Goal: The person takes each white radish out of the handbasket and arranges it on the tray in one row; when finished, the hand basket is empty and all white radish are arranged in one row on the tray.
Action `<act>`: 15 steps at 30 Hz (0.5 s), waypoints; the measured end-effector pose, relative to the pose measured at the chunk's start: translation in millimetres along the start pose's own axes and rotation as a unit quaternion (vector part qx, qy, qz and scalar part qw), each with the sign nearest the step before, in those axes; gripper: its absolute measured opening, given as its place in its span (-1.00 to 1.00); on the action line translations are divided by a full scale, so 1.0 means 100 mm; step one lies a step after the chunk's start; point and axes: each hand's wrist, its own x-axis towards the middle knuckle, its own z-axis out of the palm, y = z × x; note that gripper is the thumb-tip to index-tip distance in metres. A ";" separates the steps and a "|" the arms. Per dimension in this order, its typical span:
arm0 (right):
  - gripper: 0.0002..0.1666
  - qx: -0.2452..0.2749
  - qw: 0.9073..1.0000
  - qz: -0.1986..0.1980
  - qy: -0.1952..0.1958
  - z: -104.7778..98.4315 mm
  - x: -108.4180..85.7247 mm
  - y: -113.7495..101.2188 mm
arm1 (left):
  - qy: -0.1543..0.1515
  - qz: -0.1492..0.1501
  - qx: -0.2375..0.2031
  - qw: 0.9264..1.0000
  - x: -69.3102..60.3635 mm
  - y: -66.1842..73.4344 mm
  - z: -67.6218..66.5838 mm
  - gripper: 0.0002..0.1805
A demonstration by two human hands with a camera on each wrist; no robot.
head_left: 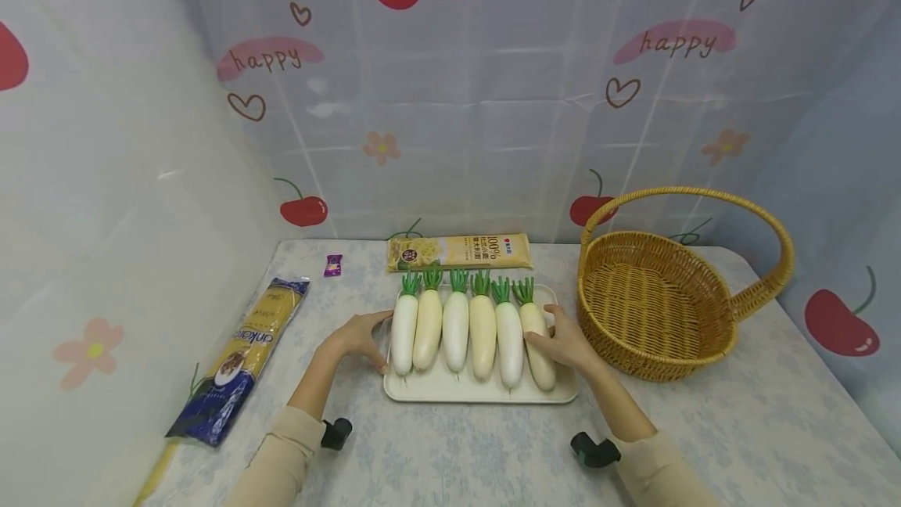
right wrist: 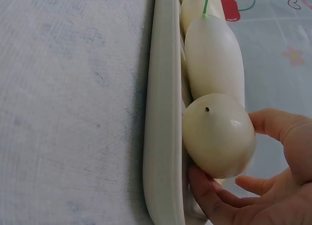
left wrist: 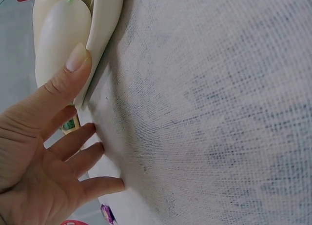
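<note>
Several white and cream radishes with green stalks lie side by side on a cream tray, stalks pointing away from me. My right hand holds the cream radish at the right end. In the right wrist view, the thumb is on one side of that radish and the fingers are on the other. At the tray's left edge is my left hand, with its fingers spread. Its thumb is at the tray rim beside the leftmost radish, and nothing is held in it.
Behind the tray lies a yellow pasta packet. A wicker basket with a tall handle stands to the right. On the left are a blue and yellow pasta packet and a small purple wrapped sweet. Printed curtains surround the table.
</note>
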 end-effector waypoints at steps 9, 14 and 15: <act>-0.21 -0.033 0.999 -0.027 0.013 0.01 -0.08 -0.01 | 0.006 -0.002 -0.007 1.000 -0.03 -0.02 0.01 0.16; -0.23 -0.044 0.997 -0.055 0.012 -0.02 -0.16 -0.02 | 0.013 0.000 -0.013 1.000 -0.07 -0.02 0.02 0.14; -0.23 -0.047 0.997 -0.062 0.013 -0.03 -0.17 -0.02 | 0.016 0.001 -0.015 1.000 -0.08 -0.03 0.03 0.13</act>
